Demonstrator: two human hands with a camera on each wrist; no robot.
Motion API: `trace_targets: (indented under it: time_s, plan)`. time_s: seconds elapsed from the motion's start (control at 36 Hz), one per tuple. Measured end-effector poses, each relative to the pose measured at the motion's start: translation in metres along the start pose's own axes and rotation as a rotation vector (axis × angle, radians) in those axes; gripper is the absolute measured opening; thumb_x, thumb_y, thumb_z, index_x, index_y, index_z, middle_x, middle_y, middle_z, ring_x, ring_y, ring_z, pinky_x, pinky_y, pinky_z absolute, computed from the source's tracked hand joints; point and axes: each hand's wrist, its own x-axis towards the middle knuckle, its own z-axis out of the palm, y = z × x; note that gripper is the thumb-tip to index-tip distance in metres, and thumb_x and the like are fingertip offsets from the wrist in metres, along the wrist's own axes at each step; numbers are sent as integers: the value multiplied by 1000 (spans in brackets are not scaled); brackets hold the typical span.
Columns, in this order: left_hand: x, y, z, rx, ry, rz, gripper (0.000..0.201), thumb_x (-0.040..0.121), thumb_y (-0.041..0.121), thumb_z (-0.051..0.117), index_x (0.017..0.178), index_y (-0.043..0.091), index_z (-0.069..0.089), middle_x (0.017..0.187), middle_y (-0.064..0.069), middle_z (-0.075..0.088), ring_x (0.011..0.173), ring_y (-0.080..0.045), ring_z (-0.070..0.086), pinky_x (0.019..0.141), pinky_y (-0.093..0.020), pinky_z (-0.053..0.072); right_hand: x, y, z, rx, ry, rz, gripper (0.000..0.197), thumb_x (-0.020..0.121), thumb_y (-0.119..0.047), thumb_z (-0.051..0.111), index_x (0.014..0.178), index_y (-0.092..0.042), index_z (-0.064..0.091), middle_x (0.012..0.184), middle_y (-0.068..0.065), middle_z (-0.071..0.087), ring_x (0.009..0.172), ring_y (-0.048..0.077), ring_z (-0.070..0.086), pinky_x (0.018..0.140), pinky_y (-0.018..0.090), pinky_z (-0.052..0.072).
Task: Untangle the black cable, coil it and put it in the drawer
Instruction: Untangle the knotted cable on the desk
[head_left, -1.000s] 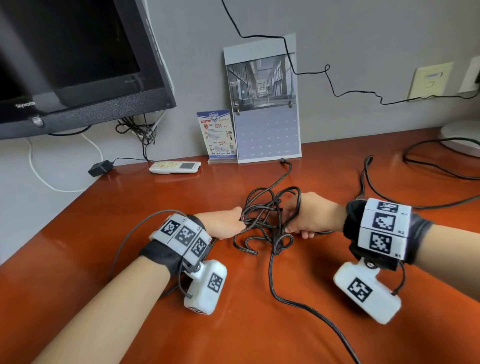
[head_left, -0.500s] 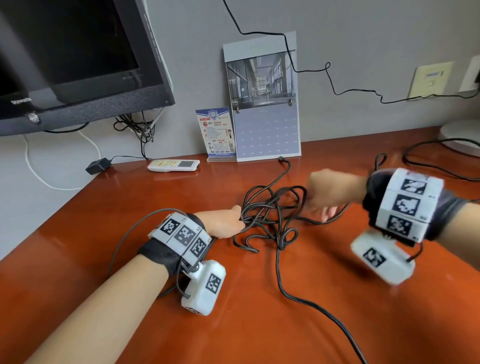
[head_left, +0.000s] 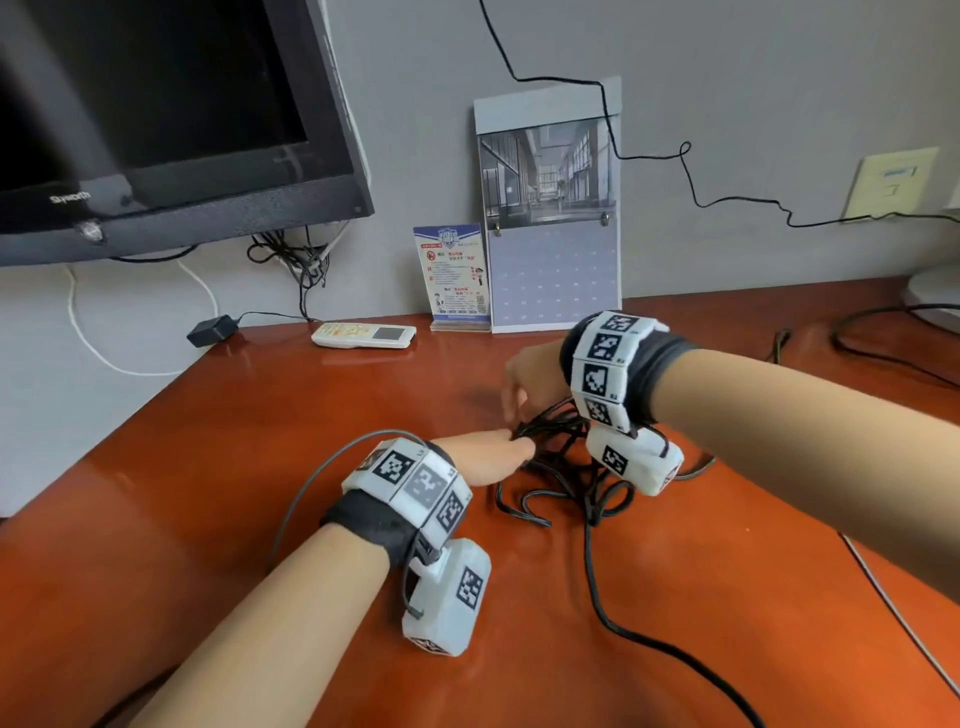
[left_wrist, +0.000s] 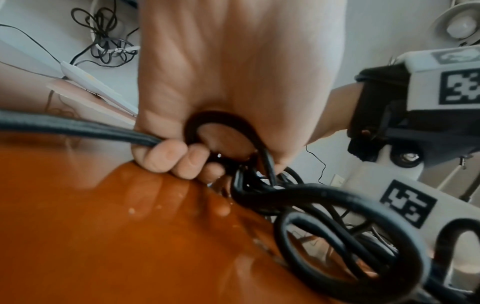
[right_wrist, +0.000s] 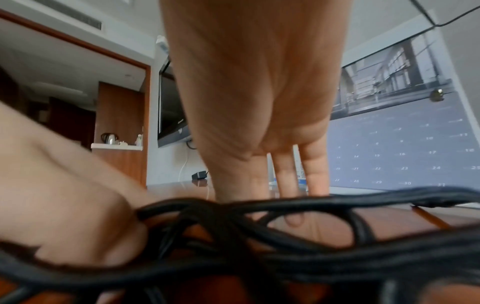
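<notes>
Head view: the cable (head_left: 566, 467) lies knotted at frame centre on the counter (head_left: 260, 441), so untangling is in hand. Left wrist view: the left hand (left_wrist: 233, 82) grips a loop. Right wrist view: the right hand (right_wrist: 259, 92) reaches with straight fingers, holding nothing; next it likely needs to pick a strand.

Black cable (head_left: 563, 470), orange-brown table (head_left: 260, 441)

The black cable (head_left: 566, 467) is lying in a messy pile on the table (head_left: 260, 467). Left of the pile, bare table is showing. Behind it, the remote (head_left: 363, 335) and calendar (head_left: 550, 208) are standing in the way. Another wire (head_left: 883, 343) is lying far right.
</notes>
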Motion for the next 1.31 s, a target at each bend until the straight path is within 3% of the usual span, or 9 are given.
trace_targets:
  time_s: [0.22, 0.42, 0.53, 0.64, 0.72, 0.83, 1.06, 1.19, 1.31]
  plan:
    - [5, -6, 5, 23, 23, 40, 35, 102, 20, 25, 67, 16, 27, 66, -2, 31, 58, -15, 27, 54, -29, 22, -2, -12, -7, -286, 95, 46, 30, 87, -17, 63, 110, 2, 65, 98, 14, 67, 87, 31, 62, 57, 21, 38]
    - [10, -8, 4, 43, 18, 22, 33, 102, 17, 23, 69, 15, 27, 66, -2, 31, 58, -14, 27, 55, -27, 24, -31, 18, -31, -304, 333, 264, 36, 92, -11, 49, 58, -9, 38, 45, 2, 46, 57, 21, 48, 50, 25, 39]
    - [10, -9, 3, 68, 40, 23, 35, 102, 13, 22, 68, 15, 25, 67, -2, 29, 58, -13, 25, 53, -29, 21, -49, 46, -37, -286, 392, 438, 30, 91, -7, 49, 63, -4, 39, 62, 9, 46, 63, 25, 50, 47, 24, 37]
    - [11, -6, 4, 125, 31, 31, 35, 102, 13, 23, 67, 15, 25, 67, -3, 31, 58, -14, 27, 50, -23, 23, -33, 90, -27, -273, 272, 545, 18, 75, -21, 62, 83, -5, 62, 71, 4, 58, 68, 27, 59, 68, 31, 55]
    - [14, -5, 6, 154, 29, 32, 35, 101, 15, 26, 67, 15, 26, 66, -3, 33, 57, -16, 28, 53, -28, 23, -22, 90, -11, -408, 96, 444, 23, 79, -21, 63, 101, -25, 60, 104, 6, 65, 92, 26, 62, 81, 34, 52]
    - [13, -6, 7, 182, 30, 56, 35, 101, 15, 27, 66, 14, 28, 65, -2, 34, 56, -15, 29, 53, -28, 23, -23, 39, -6, -507, -36, 126, 64, 89, -1, 49, 145, -29, 34, 145, 6, 39, 128, 26, 43, 92, 31, 42]
    - [18, -8, 7, 183, 25, 95, 35, 101, 17, 28, 66, 14, 28, 66, -2, 34, 58, -14, 30, 55, -27, 23, -11, 30, 21, -674, 40, -147, 47, 92, -19, 52, 136, -34, 44, 129, -4, 49, 125, 19, 36, 88, 33, 40]
    - [16, -5, 8, 143, 152, 108, 29, 97, 30, 43, 114, 8, 49, 111, -9, 56, 101, -27, 54, 82, -31, 41, -5, 34, 33, -625, 133, -147, 22, 84, -23, 62, 106, -28, 61, 103, -4, 60, 101, 24, 58, 76, 37, 51]
    - [16, 9, 6, 147, 287, 221, 26, 93, 28, 51, 109, 10, 60, 109, -9, 63, 100, -28, 58, 84, -36, 48, -4, 34, 38, -638, 134, -87, 22, 92, -17, 52, 110, -19, 64, 111, 1, 63, 102, 26, 61, 82, 37, 51]
